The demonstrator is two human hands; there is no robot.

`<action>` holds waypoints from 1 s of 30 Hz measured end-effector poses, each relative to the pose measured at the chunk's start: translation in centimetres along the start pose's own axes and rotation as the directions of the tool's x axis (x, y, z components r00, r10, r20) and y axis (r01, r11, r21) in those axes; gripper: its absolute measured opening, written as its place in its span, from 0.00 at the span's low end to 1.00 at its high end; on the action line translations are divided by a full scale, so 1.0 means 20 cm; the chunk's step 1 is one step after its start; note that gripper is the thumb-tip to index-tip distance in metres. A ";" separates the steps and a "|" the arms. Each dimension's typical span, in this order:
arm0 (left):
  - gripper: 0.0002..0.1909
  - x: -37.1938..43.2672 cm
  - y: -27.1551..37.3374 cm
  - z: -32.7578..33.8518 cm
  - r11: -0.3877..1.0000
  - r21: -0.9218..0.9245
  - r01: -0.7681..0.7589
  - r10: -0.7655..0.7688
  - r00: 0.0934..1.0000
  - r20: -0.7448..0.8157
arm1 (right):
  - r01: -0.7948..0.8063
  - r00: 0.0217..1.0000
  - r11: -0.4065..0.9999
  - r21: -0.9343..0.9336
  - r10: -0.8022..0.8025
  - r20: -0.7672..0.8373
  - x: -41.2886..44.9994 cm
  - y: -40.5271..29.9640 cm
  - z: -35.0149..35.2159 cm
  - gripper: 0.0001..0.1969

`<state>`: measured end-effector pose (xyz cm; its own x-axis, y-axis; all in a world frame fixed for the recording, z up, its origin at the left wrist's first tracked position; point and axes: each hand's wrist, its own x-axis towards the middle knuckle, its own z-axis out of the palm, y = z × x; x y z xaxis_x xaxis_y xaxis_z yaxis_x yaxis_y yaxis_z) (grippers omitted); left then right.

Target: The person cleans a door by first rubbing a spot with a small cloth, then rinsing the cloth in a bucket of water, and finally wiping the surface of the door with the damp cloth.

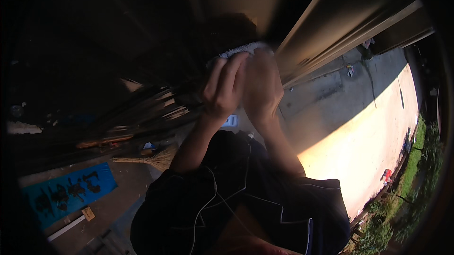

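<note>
Both of my hands are raised side by side in front of me. The fingers of my left hand (225, 84) are bent over the near edge of a pale, rough-surfaced object (244, 47), perhaps a cloth or pad. My right hand (262, 81) is beside it, blurred, with its fingertips at the right end of the same object. Most of the object is hidden behind the fingers and its far side is lost in shadow. A long, light-coloured panel or frame edge (319, 38) rises just right of my right hand.
A straw broom (159, 160) lies at the lower left near a blue sign (71, 193) bearing writing. Stacked thin pieces (170, 104) fill the dark left side. Concrete ground (330, 95), partly sunlit, extends right towards grass (408, 184). A pale blue item (231, 121) is below my hands.
</note>
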<state>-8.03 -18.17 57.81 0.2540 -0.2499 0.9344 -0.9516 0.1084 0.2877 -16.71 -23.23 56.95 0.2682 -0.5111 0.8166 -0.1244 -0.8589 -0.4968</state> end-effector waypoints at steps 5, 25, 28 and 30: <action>0.13 0.35 0.09 -0.01 0.995 0.018 -0.101 0.102 0.995 -0.024 | -0.029 0.997 0.994 -0.102 0.021 -0.079 0.31 -0.18 -0.06 0.18; 0.09 -0.27 -0.05 0.00 0.998 0.034 0.049 -0.056 0.965 0.255 | -0.277 0.948 0.956 0.098 0.255 0.190 -0.22 0.14 -0.01 0.07; 0.08 -0.21 0.01 -0.02 0.989 -0.061 0.135 -0.116 0.963 0.242 | -0.259 0.948 0.966 0.006 0.252 0.196 -0.23 0.13 -0.06 0.08; 0.09 -0.11 0.12 -0.01 0.886 -0.210 0.413 -0.358 0.898 0.257 | 0.010 0.995 0.988 -0.156 0.006 0.099 -0.20 0.14 -0.14 0.10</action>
<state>-10.87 -17.15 56.44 0.5242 -0.5100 0.6820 -0.7016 0.1952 0.6853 -20.73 -23.63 53.04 0.3605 -0.5104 0.7807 -0.2689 -0.8583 -0.4370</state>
